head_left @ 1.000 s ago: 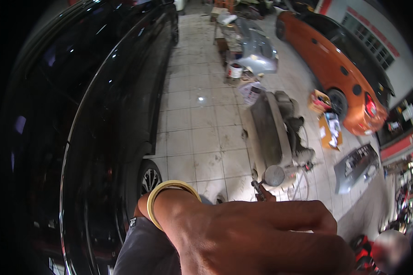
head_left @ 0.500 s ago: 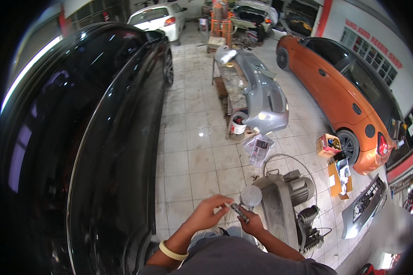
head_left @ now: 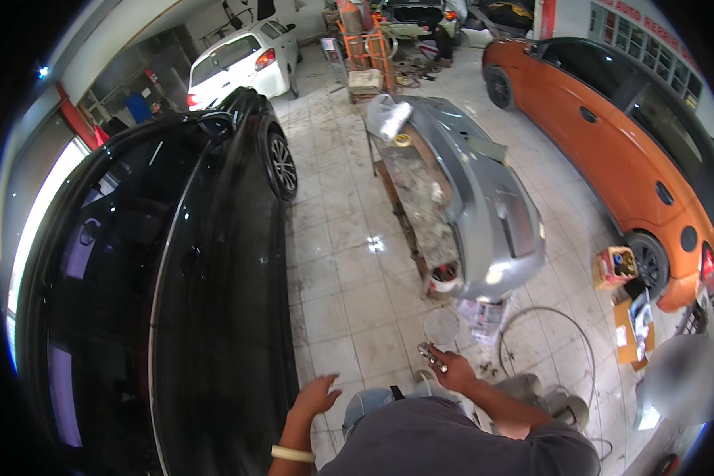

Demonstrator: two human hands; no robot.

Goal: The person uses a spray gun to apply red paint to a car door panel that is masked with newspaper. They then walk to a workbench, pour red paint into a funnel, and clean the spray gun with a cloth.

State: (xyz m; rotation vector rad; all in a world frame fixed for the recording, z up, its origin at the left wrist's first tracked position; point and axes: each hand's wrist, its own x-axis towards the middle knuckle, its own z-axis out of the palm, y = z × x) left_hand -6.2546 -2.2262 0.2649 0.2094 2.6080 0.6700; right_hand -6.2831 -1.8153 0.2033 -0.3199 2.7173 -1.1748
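My right hand [head_left: 454, 371] is closed around a metal spray gun [head_left: 432, 357]. The round, pale grey top of its cup [head_left: 441, 325] shows just beyond the fingers. My left hand [head_left: 317, 394] is apart from it, low beside the black car [head_left: 222, 317], with thumb and fingers spread and nothing in them. A pale yellow band circles the left wrist. The grey car bumper [head_left: 484, 198] lies ahead on a worn work stand [head_left: 420, 198].
A white bucket [head_left: 445, 278] and plastic-wrapped papers [head_left: 484, 316] are by the stand's near end. A hose [head_left: 591, 349] loops over the tiles at right. Beyond are an orange car [head_left: 611, 143], cardboard boxes [head_left: 615, 268], a white car [head_left: 238, 67] and orange-framed gas cylinders [head_left: 353, 40].
My left hand has come off the spray gun and dropped to the left. The view has shifted, bringing the bumper and stand closer; the compressor has slid mostly under my right arm.
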